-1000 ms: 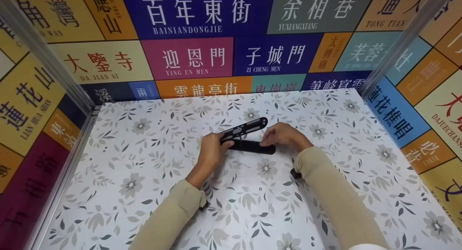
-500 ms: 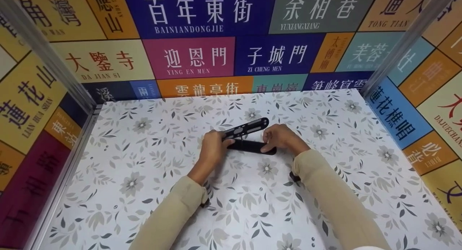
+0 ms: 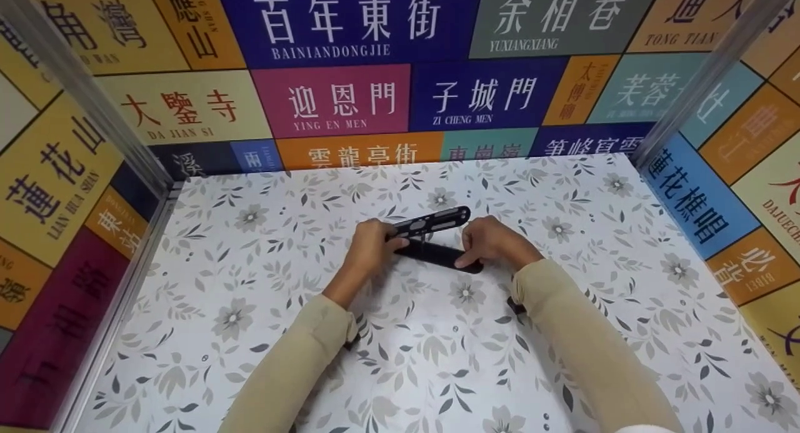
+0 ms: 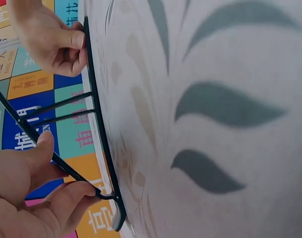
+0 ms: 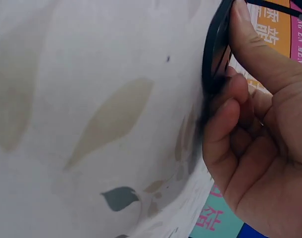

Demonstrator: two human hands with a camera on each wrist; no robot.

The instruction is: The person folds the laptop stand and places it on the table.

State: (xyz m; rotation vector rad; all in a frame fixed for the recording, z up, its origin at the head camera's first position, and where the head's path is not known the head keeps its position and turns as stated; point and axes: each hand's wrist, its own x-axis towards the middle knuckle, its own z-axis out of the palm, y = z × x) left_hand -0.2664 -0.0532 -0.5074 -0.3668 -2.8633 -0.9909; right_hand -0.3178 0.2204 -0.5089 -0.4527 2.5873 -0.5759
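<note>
Black stand (image 3: 434, 254) is partly hidden behind the gripping left fingers (image 4: 67, 203) and pinching right fingers (image 5: 223, 121).

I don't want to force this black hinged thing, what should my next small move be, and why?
Probably press the upper panel lightly with your left hand: the struts span to the lower panel, whose free end your right hand holds, but whether they lock isn't visible.

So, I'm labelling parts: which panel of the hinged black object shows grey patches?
The upper panel, the one angled up; the lower panel looks plain black.
</note>
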